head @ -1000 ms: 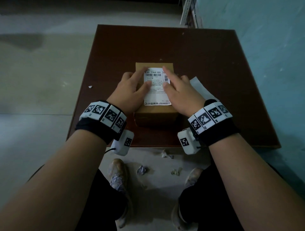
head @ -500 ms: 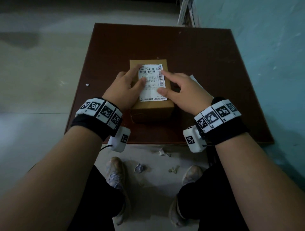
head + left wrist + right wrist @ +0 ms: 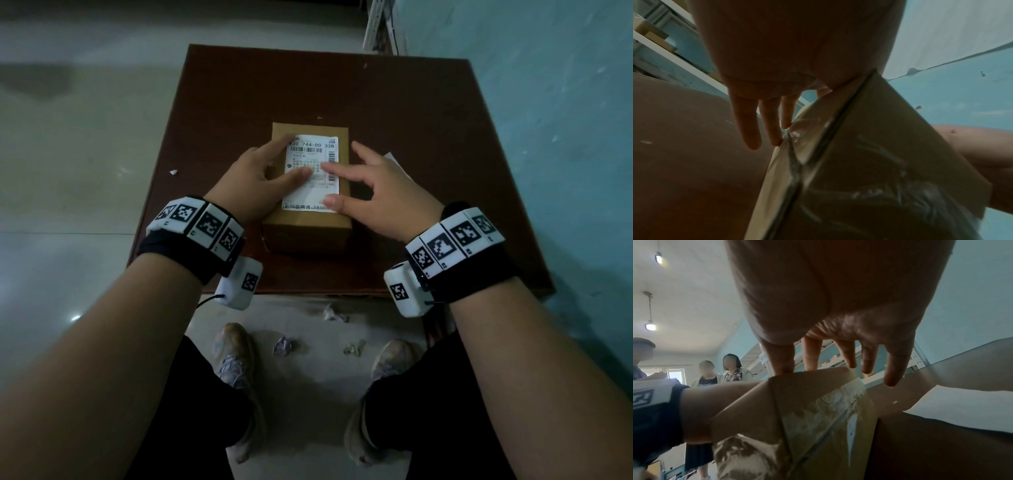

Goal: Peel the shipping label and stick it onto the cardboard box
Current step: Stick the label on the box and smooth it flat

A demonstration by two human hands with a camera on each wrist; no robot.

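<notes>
A small cardboard box [image 3: 308, 229] stands on the dark brown table [image 3: 411, 113] in the head view. A white shipping label [image 3: 313, 154] with barcodes lies flat on the box top. My left hand [image 3: 260, 178] rests on the box's left side, its index finger along the label's top left corner and its thumb on the label's middle. My right hand [image 3: 373, 185] spreads over the right side, with index finger and thumb pressing the label. In the wrist views the box [image 3: 869, 162] [image 3: 797, 410] shows taped seams under straight fingers [image 3: 748, 126] [image 3: 894, 369].
A white backing sheet [image 3: 397, 164] lies on the table right of the box, partly under my right hand. Crumpled paper scraps [image 3: 284, 346] lie on the floor by my shoes. A teal wall [image 3: 548, 102] stands close on the right. Several people [image 3: 731, 368] stand in the background.
My right hand slid down and left across the label, fingers spreading, with the thumb now at its lower edge. My left hand stayed on the left side of the box.
</notes>
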